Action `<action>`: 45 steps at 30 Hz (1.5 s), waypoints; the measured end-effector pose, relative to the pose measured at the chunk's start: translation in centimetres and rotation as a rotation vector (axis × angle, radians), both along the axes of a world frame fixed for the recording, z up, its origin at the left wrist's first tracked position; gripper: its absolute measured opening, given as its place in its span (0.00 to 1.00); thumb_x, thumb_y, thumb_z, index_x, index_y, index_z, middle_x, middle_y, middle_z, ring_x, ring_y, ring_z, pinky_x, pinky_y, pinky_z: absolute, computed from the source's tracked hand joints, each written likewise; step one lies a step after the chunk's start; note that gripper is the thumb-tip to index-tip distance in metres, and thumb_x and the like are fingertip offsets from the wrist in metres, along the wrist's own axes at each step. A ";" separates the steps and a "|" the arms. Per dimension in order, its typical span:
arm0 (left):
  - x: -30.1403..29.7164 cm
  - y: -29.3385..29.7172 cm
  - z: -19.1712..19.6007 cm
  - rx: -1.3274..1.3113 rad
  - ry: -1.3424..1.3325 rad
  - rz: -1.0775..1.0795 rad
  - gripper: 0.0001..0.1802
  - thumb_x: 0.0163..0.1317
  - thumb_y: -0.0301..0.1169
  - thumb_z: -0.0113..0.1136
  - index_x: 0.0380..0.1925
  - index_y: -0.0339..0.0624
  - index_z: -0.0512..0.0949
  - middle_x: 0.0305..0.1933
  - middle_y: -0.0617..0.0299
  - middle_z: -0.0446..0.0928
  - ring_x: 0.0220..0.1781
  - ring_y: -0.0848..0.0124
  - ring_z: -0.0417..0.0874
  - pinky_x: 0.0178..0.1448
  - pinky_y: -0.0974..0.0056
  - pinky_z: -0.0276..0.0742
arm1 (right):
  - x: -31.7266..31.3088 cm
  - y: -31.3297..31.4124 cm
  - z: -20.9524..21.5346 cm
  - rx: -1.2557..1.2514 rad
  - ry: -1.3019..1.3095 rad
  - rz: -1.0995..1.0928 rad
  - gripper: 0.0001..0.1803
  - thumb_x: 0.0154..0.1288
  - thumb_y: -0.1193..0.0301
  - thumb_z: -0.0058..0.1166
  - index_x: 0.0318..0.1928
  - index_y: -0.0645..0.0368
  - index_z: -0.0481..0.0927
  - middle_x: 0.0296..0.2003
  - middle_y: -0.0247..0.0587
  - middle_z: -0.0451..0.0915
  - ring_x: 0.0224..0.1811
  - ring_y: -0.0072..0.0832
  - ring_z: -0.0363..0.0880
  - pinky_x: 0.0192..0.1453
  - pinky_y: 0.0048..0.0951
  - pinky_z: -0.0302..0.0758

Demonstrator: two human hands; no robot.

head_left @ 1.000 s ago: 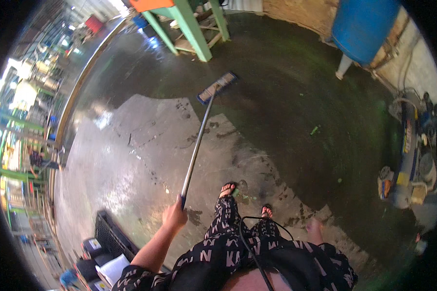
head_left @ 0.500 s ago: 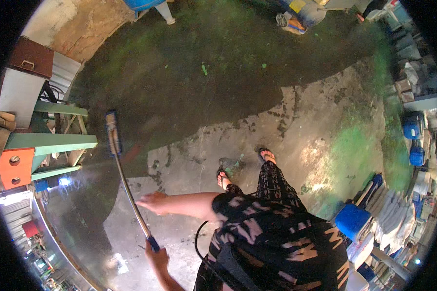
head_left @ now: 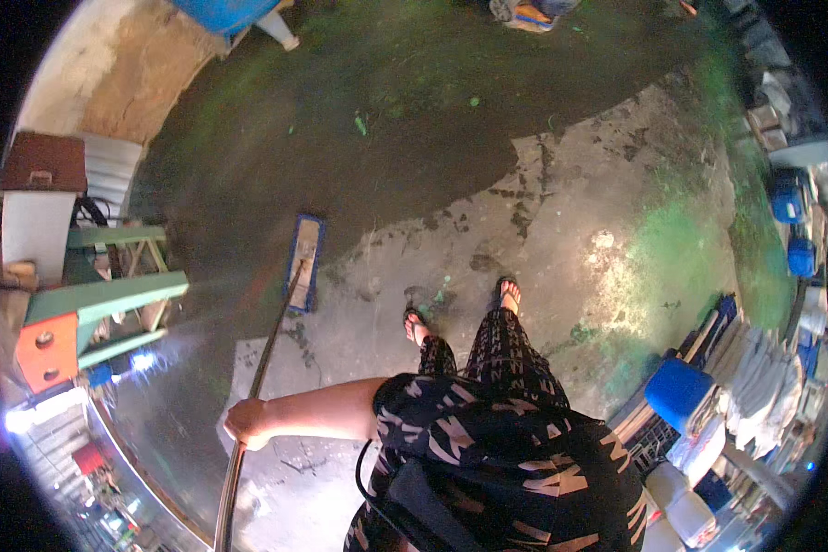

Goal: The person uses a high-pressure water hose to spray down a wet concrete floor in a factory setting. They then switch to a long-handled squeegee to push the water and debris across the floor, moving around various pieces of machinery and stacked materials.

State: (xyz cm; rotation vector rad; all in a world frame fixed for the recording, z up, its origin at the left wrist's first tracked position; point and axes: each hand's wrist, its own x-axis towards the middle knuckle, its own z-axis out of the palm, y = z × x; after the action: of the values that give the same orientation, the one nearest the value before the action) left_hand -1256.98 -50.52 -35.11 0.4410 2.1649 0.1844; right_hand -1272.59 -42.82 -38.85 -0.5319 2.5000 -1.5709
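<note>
fingers of one hand (head_left: 246, 423) are wrapped round the long metal handle (head_left: 258, 386) of a flat blue-framed floor mop (head_left: 304, 261); which hand it is i cannot tell, and the other is out of sight. the mop head lies flat on the stained, damp-looking concrete floor (head_left: 561, 230), ahead of two sandalled feet (head_left: 460, 308). a one-handed grip risks the handle twisting, and the sandals could slip on wet concrete.

wet, stained concrete floor (head_left: 561, 212), green wooden frame (head_left: 101, 299) at left, blue stool (head_left: 679, 391), bright daylight lower left
</note>
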 end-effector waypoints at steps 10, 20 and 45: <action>6.0 20.0 -1.0 0.036 -0.083 -0.350 0.25 0.57 0.25 0.53 0.55 0.31 0.63 0.46 0.51 0.72 0.39 0.68 0.76 0.40 0.66 0.74 | 12.5 18.5 2.9 0.036 0.060 -0.091 0.13 0.42 0.62 0.52 0.23 0.60 0.80 0.27 0.49 0.79 0.32 0.42 0.78 0.38 0.39 0.74; 1.0 25.3 27.6 -0.053 -0.236 -0.320 0.27 0.57 0.25 0.52 0.57 0.29 0.60 0.49 0.51 0.70 0.40 0.68 0.74 0.41 0.66 0.74 | 24.3 38.4 -4.4 0.226 0.026 -0.286 0.14 0.39 0.61 0.55 0.23 0.58 0.81 0.25 0.48 0.79 0.32 0.45 0.78 0.36 0.41 0.75; 5.5 -14.2 13.5 0.014 0.222 -0.310 0.26 0.47 0.33 0.60 0.50 0.57 0.72 0.28 0.52 0.77 0.30 0.54 0.78 0.34 0.56 0.72 | 30.0 -0.2 -13.5 0.409 -0.205 -0.558 0.08 0.42 0.62 0.59 0.28 0.42 0.80 0.45 0.31 0.74 0.52 0.39 0.68 0.54 0.76 0.43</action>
State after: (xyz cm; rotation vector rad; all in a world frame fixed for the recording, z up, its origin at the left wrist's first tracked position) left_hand -1251.46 -64.68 -21.59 0.8307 2.2755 -0.0235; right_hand -1242.62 -43.05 -52.39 0.3913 2.8257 -1.0997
